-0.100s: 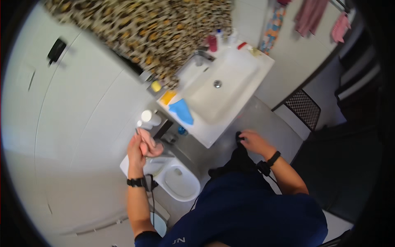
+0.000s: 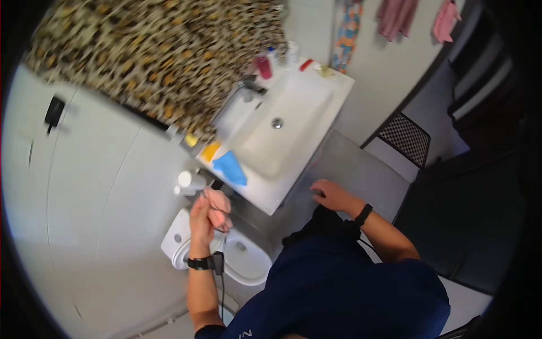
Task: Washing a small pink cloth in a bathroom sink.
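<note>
My left hand (image 2: 201, 222) is closed on a soft, folded pink cloth-like item (image 2: 217, 208), held above the white toilet (image 2: 248, 261). Blur hides exactly what kind of item it is. My right hand (image 2: 336, 198) hangs over the grey floor, right of the washbasin's near corner. Its fingers are loosely bent, thumb apart, and I see nothing held in them. On the left corner of the white washbasin (image 2: 300, 139) lie a blue cloth (image 2: 230, 168) and a yellow-orange cloth (image 2: 210, 151).
A chrome tap (image 2: 252, 86) stands at the basin's back edge, near a dark pink bottle (image 2: 263, 67). White containers (image 2: 192, 180) sit beside the toilet. A leopard-patterned curtain (image 2: 147, 62) covers the back wall. Pink towels (image 2: 397, 20) hang at the far right, above a checkered mat (image 2: 405, 139).
The whole view has shifted, with the basin now farther left and lower. My left hand has moved right with the pink item, closer to the basin's corner.
</note>
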Available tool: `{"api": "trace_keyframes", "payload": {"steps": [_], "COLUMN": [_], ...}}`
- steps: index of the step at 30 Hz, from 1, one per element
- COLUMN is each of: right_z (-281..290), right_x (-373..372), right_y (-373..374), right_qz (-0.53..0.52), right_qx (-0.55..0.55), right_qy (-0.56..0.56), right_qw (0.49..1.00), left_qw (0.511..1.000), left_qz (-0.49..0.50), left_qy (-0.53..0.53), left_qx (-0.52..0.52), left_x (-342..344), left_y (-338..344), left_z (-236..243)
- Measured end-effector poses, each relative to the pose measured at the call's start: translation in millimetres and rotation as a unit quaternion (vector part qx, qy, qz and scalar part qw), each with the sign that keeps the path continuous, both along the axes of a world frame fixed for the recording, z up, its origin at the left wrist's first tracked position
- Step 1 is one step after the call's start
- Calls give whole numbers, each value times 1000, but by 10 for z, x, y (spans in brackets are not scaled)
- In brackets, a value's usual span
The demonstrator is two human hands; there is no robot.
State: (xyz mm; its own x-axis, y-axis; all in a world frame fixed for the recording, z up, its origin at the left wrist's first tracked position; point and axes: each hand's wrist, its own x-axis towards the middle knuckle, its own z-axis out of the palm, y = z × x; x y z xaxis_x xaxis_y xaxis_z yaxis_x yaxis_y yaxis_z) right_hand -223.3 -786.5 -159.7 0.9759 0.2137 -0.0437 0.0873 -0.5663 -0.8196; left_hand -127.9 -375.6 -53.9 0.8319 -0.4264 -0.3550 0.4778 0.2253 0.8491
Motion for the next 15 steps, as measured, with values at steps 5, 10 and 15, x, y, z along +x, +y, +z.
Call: {"api": "trace_keyframes", "payload": {"steps": [5, 10, 15], "right_z": [-67, 424, -312], "right_x": [347, 820, 964], "right_y": [-511, -986, -1612], "right_qz": [-79, -92, -202], "right_qx": [166, 425, 440], "right_qy": [184, 356, 309], "right_qw": [966, 827, 819], "left_qw": [998, 987, 976], "left_qz": [13, -55, -151], "left_qy": [52, 124, -73], "left_qx": [-19, -86, 140], "left_x": [114, 403, 877], "left_y": [-2035, -3147, -3471], "left_z": [-294, -449, -773]}}
